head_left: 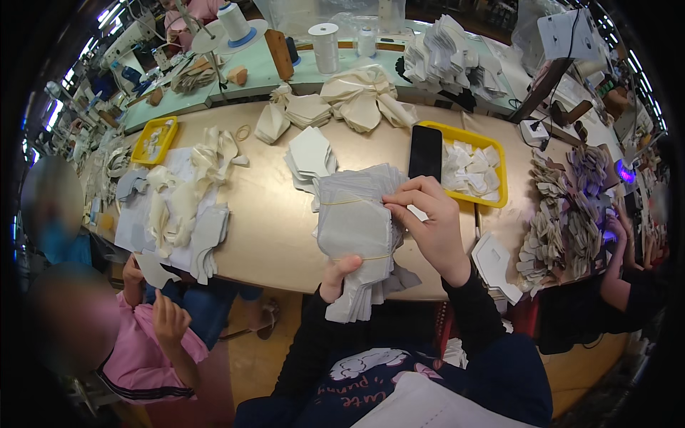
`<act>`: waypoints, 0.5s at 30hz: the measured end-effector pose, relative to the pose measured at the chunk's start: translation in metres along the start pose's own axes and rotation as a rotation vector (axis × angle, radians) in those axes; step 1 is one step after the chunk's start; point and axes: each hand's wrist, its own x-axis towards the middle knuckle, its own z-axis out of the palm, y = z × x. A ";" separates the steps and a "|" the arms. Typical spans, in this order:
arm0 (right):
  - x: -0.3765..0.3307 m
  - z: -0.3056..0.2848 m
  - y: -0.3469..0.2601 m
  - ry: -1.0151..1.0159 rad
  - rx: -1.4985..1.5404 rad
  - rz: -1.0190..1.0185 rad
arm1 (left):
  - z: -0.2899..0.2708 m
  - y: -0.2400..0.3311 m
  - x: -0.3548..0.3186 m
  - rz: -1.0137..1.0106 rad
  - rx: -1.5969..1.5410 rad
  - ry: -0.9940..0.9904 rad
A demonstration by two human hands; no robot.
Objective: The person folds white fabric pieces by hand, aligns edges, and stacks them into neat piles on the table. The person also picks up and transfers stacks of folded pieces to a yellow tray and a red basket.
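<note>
A thick bundle of light grey cut fabric pieces (353,232) is held up over the near edge of the table. An upper rubber band (344,202) and a lower rubber band (369,258) go round it. My left hand (338,277) grips the bundle from below, thumb on top near the lower band; its other fingers are hidden underneath. With thumb and forefinger, my right hand (432,221) pinches the bundle's right edge, level with the upper band. Whether the band itself is between those fingertips, I cannot tell. Just beyond the bundle lies a stack of white cut pieces (311,153).
A black phone (426,151) leans on a yellow tray (502,178) of small white pieces. Cream fabric bundles (360,96) lie farther back, near thread cones (325,48). At left, a person in pink (153,342) holds a pale piece; at right, another person's arm (617,250) reaches in beside piled pieces (564,221).
</note>
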 end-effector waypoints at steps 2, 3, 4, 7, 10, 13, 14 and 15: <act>-0.002 -0.003 0.001 -0.023 -0.143 -0.039 | -0.004 -0.006 -0.002 -0.028 0.002 0.055; -0.003 -0.004 0.001 -0.076 -0.087 0.026 | -0.006 -0.008 -0.003 -0.036 -0.023 0.048; -0.003 -0.006 0.002 -0.120 -0.025 0.078 | -0.009 -0.010 -0.002 -0.031 0.078 0.085; -0.008 -0.015 -0.002 -0.225 0.101 0.045 | -0.015 -0.011 0.005 -0.011 0.229 0.100; -0.018 -0.021 -0.008 -0.278 0.290 0.001 | -0.014 -0.013 0.011 -0.007 0.205 0.138; -0.026 -0.030 -0.005 -0.264 0.157 -0.135 | -0.007 -0.013 0.017 0.021 0.199 0.151; -0.027 -0.034 -0.002 -0.257 0.043 -0.184 | -0.004 -0.013 0.018 0.022 0.183 0.148; -0.029 -0.034 0.001 -0.220 0.040 -0.156 | 0.000 -0.012 0.018 0.036 0.139 0.123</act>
